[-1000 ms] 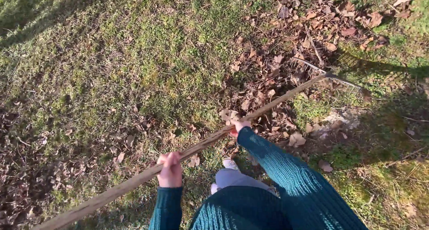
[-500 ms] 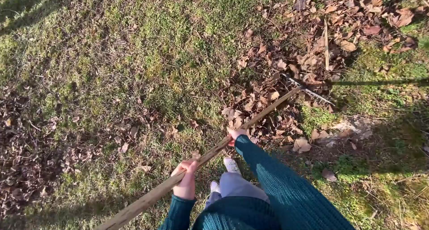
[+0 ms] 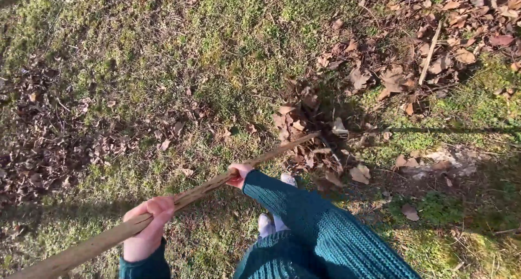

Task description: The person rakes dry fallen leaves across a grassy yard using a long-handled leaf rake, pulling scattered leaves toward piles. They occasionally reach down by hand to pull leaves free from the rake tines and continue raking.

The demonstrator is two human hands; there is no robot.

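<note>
Both fists clench the wooden rake handle (image 3: 179, 200): left hand (image 3: 146, 230) near its butt, right hand (image 3: 239, 175) farther up, arm outstretched. The rake has been drawn closer, dragging the leaf pile (image 3: 306, 132) nearer the feet.

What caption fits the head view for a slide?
Both hands, left and right, grip a wooden rake handle whose far end lies in dry leaves on grass.

Harsh low sun, lots of shadow

Bright sunlight hits the grass (image 3: 228, 35) and leaves (image 3: 391, 78) hard, the person's dark shadow swallows the bottom right, a thin shadow line crosses right, and it's pretty sharp overall.
</note>
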